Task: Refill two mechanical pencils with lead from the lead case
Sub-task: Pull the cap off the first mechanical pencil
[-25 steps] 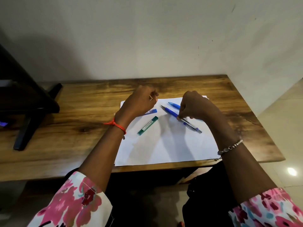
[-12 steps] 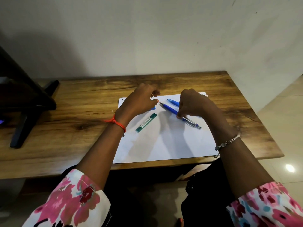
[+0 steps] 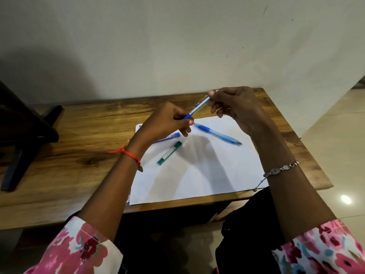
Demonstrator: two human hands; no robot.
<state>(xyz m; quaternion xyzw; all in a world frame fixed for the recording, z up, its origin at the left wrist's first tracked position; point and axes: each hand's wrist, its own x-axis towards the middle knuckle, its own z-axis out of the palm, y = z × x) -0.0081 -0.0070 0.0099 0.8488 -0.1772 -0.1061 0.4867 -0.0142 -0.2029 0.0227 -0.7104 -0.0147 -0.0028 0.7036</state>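
Plain pale wall (image 3: 177,46) behind, pale floor tiles (image 3: 335,145) off to the right, a wooden table (image 3: 79,155) with a dark stand (image 3: 23,131) at its left and a white sheet of paper (image 3: 207,175) across the middle. Above the sheet, both hands are on one slim blue-and-clear mechanical pencil (image 3: 198,106), tilted up to the right: the left hand (image 3: 164,123) pinches its blue grip end, the right hand (image 3: 237,103) pinches the clip end. The fatter blue second pencil (image 3: 217,134) lies on the paper beside the left fingers, the green lead case (image 3: 169,153) nearer, a blue case (image 3: 171,136) peeking from under the left hand.
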